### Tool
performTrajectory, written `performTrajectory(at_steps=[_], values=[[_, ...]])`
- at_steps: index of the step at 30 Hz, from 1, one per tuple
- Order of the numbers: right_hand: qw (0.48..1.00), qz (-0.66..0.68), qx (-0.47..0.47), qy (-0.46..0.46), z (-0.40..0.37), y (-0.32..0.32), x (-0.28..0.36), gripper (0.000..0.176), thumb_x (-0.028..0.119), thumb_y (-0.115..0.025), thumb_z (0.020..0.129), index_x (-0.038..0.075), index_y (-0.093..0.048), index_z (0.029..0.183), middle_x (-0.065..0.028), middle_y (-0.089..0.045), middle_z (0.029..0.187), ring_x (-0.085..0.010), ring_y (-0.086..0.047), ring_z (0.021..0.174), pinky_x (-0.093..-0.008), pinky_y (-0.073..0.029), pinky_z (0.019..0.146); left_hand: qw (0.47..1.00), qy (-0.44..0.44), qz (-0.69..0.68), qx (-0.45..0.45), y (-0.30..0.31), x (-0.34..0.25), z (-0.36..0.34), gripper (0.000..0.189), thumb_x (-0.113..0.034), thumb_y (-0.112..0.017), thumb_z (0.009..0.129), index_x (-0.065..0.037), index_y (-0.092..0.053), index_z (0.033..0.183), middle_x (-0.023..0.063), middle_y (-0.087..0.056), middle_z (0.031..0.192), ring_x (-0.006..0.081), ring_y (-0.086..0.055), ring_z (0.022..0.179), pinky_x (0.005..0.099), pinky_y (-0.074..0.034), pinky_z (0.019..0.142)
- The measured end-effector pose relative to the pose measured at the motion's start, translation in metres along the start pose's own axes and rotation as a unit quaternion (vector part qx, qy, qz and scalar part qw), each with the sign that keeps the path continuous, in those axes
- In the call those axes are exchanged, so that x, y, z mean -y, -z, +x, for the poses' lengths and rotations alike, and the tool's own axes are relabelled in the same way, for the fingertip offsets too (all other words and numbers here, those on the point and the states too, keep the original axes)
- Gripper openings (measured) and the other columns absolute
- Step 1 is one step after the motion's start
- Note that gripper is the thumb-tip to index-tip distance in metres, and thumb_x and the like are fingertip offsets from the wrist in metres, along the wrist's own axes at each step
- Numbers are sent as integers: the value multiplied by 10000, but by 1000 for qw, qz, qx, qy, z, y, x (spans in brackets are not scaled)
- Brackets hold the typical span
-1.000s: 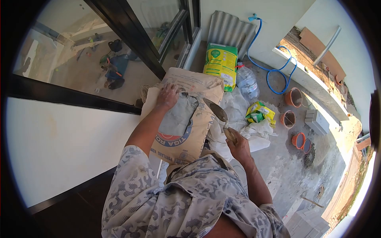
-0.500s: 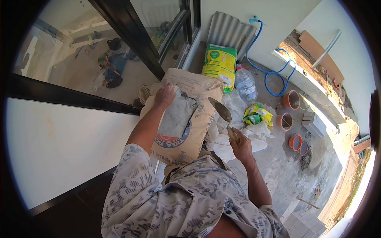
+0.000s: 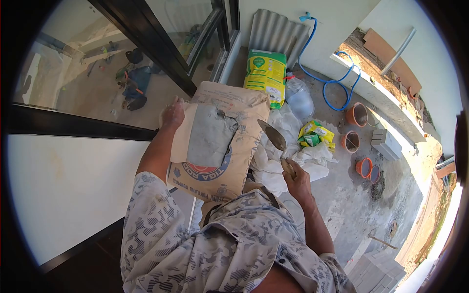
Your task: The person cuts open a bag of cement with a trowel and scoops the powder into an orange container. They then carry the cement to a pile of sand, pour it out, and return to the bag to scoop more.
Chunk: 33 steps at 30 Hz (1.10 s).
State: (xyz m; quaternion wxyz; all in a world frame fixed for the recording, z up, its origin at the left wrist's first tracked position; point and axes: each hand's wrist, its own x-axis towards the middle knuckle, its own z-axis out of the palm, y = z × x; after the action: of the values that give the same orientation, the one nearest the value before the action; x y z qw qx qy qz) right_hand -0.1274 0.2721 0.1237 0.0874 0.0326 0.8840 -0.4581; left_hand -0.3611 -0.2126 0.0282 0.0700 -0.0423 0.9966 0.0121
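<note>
A brown paper cement sack [image 3: 234, 156] stands upright in front of me, its face torn open so grey cement powder [image 3: 210, 136] shows. My left hand [image 3: 173, 113] grips the sack's upper left edge, pulling the torn flap aside. My right hand [image 3: 295, 177] holds the wooden handle of a pointed steel trowel [image 3: 273, 136], whose blade hangs just right of the sack, not touching the powder.
White crumpled plastic [image 3: 288, 166] and a small yellow-green packet [image 3: 316, 134] lie right of the sack. Behind stand a green-yellow bag [image 3: 265, 75], a water jug [image 3: 299, 100], a blue hose [image 3: 332, 83] and several orange pots [image 3: 356, 115]. Glass door frame [image 3: 146, 44] at left.
My left hand slid from the grey opening on the sack's face to its upper left edge, pulling the flap wider. The trowel stayed near the sack's right side.
</note>
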Motion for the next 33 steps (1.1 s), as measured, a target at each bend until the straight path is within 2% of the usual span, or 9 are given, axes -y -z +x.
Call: performTrajectory(at_steps=[5, 8, 10, 14, 18, 24, 27, 30, 33], values=[[1000, 1, 27, 2, 2, -6, 2, 475, 75, -713, 890, 8, -614, 1350, -263, -716, 1169, -416, -714, 1062, -435, -566, 899, 999, 23, 14, 47, 19, 15, -14, 313, -55, -540, 961, -60, -567, 1273, 172, -533, 1398, 421, -623, 1190, 528, -528, 986], [999, 1, 32, 24, 5, -9, 12, 481, 80, -715, 889, -1, -608, 1351, -269, -716, 1160, -411, -721, 1045, -424, -571, 884, 985, -87, -6, -146, -7, 29, -27, 360, -46, -554, 938, -75, -582, 1296, 163, -546, 1348, 392, -579, 1222, 493, -506, 1002], [999, 4, 36, 36, 8, -12, 17, 493, 99, -726, 885, -4, -603, 1352, -272, -717, 1152, -407, -726, 1031, -417, -574, 875, 971, -139, 40, -191, 0, 25, -45, 345, -57, -569, 928, -85, -614, 1270, 161, -548, 1328, 373, -561, 1218, 472, -480, 1018], [996, 3, 87, 1, 15, -16, 35, 518, 129, -746, 871, -12, -598, 1347, -273, -728, 1103, -396, -737, 993, -409, -577, 849, 963, -220, 16, -153, 0, 6, -102, 271, -113, -607, 924, -86, -669, 1187, 154, -573, 1288, 349, -570, 1171, 451, -446, 1035], [986, 20, 153, -61, 22, -22, 51, 507, 144, -745, 865, -17, -606, 1325, -267, -738, 1038, -382, -743, 948, -415, -575, 828, 992, -123, -7, -26, -1, -4, -147, 334, -254, -595, 975, -50, -657, 1233, 169, -628, 1243, 352, -576, 1203, 469, -452, 1047], [980, 12, 195, -47, 29, -34, 57, 474, 198, -730, 880, -22, -619, 1286, -276, -728, 1024, -387, -735, 958, -428, -561, 862, 960, 93, -221, 145, -30, 11, -148, 624, -424, -423, 1060, 3, -442, 1515, 243, -436, 1566, 402, -429, 1439, 452, -368, 1183], [987, 10, 160, 20, 23, -36, 48, 482, 223, -747, 864, -9, -623, 1268, -274, -721, 980, -408, -719, 887, -455, -560, 803, 973, -32, -213, 82, -70, 36, -140, 669, -478, -393, 1059, 14, -453, 1509, 282, -449, 1543, 432, -442, 1421, 465, -392, 1156], [990, 61, 129, 10, 14, -34, 44, 480, 199, -737, 842, -20, -626, 1255, -281, -714, 962, -400, -720, 897, -448, -560, 806, 887, 96, -445, 80, -75, 40, -141, 756, -549, -391, 1058, 65, -464, 1493, 277, -516, 1486, 393, -511, 1368, 414, -386, 1140], [993, 62, 97, 13, 2, -29, 40, 479, 192, -726, 839, -16, -630, 1260, -284, -713, 967, -402, -718, 902, -447, -559, 818, 848, 179, -489, 95, -79, 47, -134, 839, -644, -408, 1028, 42, -461, 1508, 229, -536, 1481, 363, -524, 1346, 407, -408, 1107]])
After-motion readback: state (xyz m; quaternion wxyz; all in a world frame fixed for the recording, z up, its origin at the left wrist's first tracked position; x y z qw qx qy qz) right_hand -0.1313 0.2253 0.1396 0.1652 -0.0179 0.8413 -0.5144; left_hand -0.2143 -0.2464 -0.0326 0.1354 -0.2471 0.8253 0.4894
